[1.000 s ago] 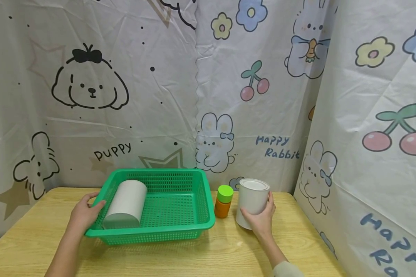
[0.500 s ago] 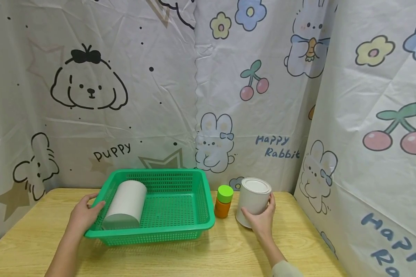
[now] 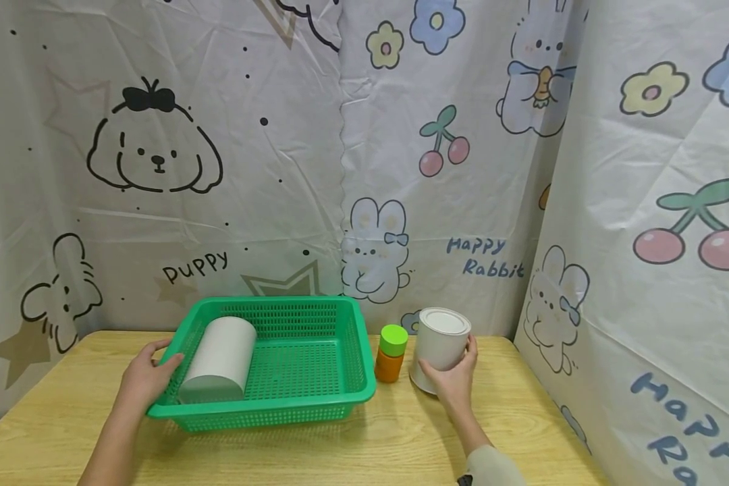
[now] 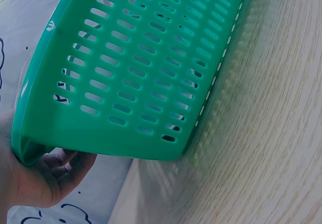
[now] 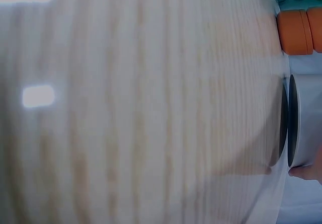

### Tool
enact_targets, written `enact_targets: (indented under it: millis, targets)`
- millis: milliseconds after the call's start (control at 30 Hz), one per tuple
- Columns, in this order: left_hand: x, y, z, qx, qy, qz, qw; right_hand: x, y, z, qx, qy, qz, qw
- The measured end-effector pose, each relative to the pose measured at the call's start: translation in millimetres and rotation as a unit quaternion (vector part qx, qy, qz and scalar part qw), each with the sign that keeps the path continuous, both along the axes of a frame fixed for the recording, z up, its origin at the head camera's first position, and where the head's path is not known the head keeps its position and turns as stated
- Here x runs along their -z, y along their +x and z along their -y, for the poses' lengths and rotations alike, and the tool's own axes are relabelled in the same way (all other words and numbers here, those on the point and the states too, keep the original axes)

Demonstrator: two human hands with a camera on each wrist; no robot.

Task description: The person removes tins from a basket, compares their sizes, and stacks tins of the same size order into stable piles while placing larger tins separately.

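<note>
My left hand point(image 3: 148, 374) grips the left rim of a green plastic basket point(image 3: 267, 405), thumb over the rim; in the left wrist view the fingers point(image 4: 75, 171) curl beneath it. A white cylindrical can point(image 3: 219, 358) lies on its side at the left inside the basket. On the right, my right hand point(image 3: 457, 378) holds a second white can point(image 3: 440, 347) round its side, lid up and leaning a little. In the right wrist view a thin gap shows between this can's base point(image 5: 293, 121) and its reflection on the table.
An orange jar with a bright green lid point(image 3: 392, 352) stands on the wooden table point(image 3: 316, 459) between the basket and the held can. A printed curtain point(image 3: 279, 169) hangs behind the table and along its right side.
The can in my right hand has risen slightly and shifted a little to the left, the hand moving with it. My left hand and the basket have stayed put.
</note>
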State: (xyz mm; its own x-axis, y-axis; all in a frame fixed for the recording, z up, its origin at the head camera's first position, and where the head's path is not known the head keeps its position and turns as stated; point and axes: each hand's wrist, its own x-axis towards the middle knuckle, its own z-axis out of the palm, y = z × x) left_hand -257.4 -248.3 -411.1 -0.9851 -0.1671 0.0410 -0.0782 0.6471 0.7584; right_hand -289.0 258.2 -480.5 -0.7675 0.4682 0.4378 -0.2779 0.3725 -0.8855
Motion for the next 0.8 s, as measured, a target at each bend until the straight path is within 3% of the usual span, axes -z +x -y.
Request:
enact_targets:
  millis: [800]
  targets:
    - [0.5, -0.7, 0.4, -0.006, 0.005, 0.005, 1.0, 7.4, -10.3, 7.3, 0.002, -0.006, -0.02, 1.0]
